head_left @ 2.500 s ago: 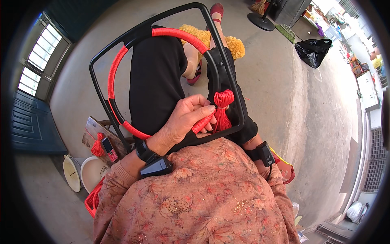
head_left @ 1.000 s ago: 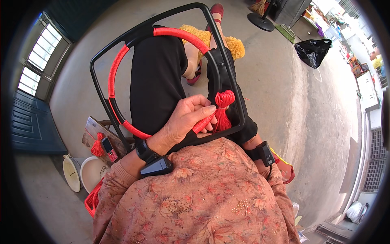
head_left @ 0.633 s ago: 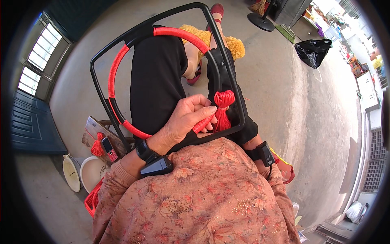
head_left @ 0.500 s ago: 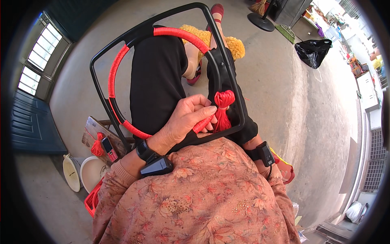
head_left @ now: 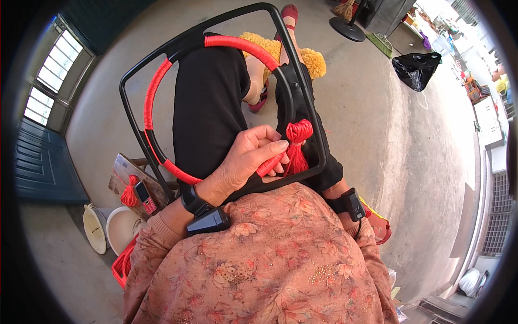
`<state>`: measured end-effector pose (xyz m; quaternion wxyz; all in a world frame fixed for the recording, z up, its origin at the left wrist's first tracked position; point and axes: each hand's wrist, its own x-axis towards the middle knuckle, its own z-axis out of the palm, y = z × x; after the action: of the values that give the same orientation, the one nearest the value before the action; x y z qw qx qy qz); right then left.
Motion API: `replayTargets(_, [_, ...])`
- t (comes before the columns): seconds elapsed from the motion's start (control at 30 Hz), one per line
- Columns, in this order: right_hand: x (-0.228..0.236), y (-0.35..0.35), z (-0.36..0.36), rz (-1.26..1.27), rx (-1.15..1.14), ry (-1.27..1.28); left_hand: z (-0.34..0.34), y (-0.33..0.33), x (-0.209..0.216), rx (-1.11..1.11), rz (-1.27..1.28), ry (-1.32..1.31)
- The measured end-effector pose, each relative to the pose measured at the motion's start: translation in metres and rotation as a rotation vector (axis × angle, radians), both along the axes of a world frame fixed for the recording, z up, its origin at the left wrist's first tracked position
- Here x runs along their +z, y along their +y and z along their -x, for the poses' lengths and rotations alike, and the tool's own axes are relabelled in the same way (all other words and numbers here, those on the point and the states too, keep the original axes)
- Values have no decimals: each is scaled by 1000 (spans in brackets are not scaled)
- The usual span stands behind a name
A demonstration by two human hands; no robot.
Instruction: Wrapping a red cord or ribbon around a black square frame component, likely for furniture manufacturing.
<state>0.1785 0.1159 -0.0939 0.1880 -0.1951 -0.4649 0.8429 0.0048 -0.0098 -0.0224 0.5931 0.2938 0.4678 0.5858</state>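
Note:
A black metal frame [head_left: 127,102] with rounded corners lies across my lap. Inside it is a ring [head_left: 237,43], wrapped in stretches with red cord and bare black between them. My left hand [head_left: 251,154] has its thumb and fingers closed around the red-wrapped part nearest me. Just right of that thumb hangs a tied bundle of red cord [head_left: 298,143], looped at the top with loose strands below. My right forearm [head_left: 335,190] passes beneath the frame's near right corner; the right hand is hidden behind the frame, bundle and my leg.
At left, a board [head_left: 121,173] holds red cord [head_left: 129,194] and a phone [head_left: 144,197]. Pale basins [head_left: 121,229] and a red basket [head_left: 120,270] stand below it. A yellow fluffy thing [head_left: 313,63] lies beyond my legs. A black bag [head_left: 415,70] sits far right.
The red cord bundle has shifted very slightly to the right. My left hand and the frame look almost unmoved.

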Motion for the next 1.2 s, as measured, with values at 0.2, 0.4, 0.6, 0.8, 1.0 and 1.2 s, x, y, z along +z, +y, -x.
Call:
replayTargets(0.2, [2, 0, -2, 43, 26, -15, 0, 0, -1, 2, 0, 10])
replayTargets(0.4, [10, -4, 0, 222, 41, 25, 0, -1, 0, -2, -2, 3])
replayTargets(0.6, [7, -2, -2, 184, 19, 17, 0, 0, 0, -6, -9, -7])
replayTargets(0.8, [12, -4, -4, 141, -10, -34, 0, 0, 0, -8, -4, -16])
replayTargets(1.0, [33, -12, 4, 77, -37, -35, 1, 0, 0, -10, -6, -20])
replayTargets(1.2, [29, 0, 11, -189, 6, 48, -6, -2, 3, 20, -58, 73])
